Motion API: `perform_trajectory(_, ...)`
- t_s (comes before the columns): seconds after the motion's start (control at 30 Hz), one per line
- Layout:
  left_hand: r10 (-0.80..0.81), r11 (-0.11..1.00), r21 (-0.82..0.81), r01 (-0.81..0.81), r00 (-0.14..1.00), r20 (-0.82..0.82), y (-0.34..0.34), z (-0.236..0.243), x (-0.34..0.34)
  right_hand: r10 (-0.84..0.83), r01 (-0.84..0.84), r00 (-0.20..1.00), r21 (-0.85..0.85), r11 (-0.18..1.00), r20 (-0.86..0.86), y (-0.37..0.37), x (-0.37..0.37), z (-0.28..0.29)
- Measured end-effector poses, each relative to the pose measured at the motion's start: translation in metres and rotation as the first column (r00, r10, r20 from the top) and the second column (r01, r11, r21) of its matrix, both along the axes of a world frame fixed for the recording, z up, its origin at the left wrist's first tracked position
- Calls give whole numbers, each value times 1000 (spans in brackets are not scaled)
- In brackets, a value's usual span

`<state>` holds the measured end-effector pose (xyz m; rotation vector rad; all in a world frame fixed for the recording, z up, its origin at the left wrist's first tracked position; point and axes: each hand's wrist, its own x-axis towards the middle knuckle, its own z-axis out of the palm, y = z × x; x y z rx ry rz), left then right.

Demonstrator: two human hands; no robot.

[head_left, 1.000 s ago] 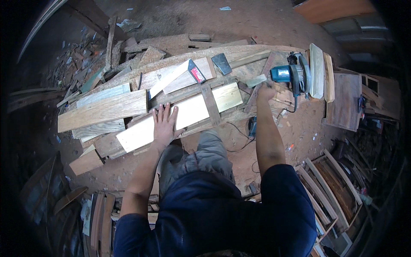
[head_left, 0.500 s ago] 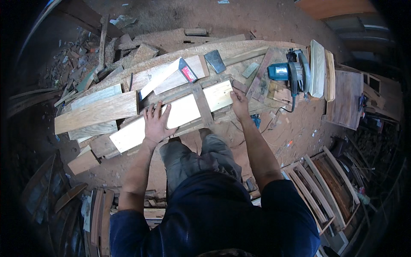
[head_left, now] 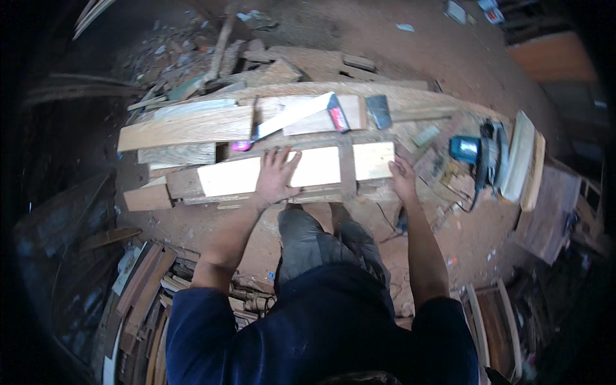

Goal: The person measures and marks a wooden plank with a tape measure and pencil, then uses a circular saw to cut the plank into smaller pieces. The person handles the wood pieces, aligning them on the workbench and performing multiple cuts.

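A long pale board (head_left: 314, 168) lies across the workbench in front of me. My left hand (head_left: 277, 176) rests flat on its left half with the fingers spread. My right hand (head_left: 403, 176) grips the board's right end, its fingers bent at the edge; the fingertips are partly hidden. Between my hands, a narrow brown wooden strip (head_left: 347, 168) crosses the board. Just beyond lies a shiny, flat, tapering piece (head_left: 295, 117) with a dark and red end, its kind unclear.
A teal circular saw (head_left: 467, 151) with a cord stands at the bench's right, beside upright planks (head_left: 518, 157). Planks (head_left: 186, 128) are stacked at the left. A dark flat block (head_left: 378, 111) lies at the back. Wood scraps (head_left: 276, 74) are piled beyond, and timber (head_left: 138, 301) behind me.
My view has turned and shifted, so the bench sits further right and more level in the picture. Both hands keep their places on the board.
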<state>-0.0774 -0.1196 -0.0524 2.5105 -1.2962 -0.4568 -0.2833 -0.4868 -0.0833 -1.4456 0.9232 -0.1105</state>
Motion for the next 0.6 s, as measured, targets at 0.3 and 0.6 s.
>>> perform_trajectory(0.3, -28, 997, 71, 32, 998, -59, -5, 4, 2, -3, 7, 992, 29, 1000, -126, -8, -7, -8)
perform_trajectory(0.6, 16, 983, 185, -6, 998, -54, 8, -2, 1, -38, 60, 981, 109, 992, -191, -9, -5, -8)
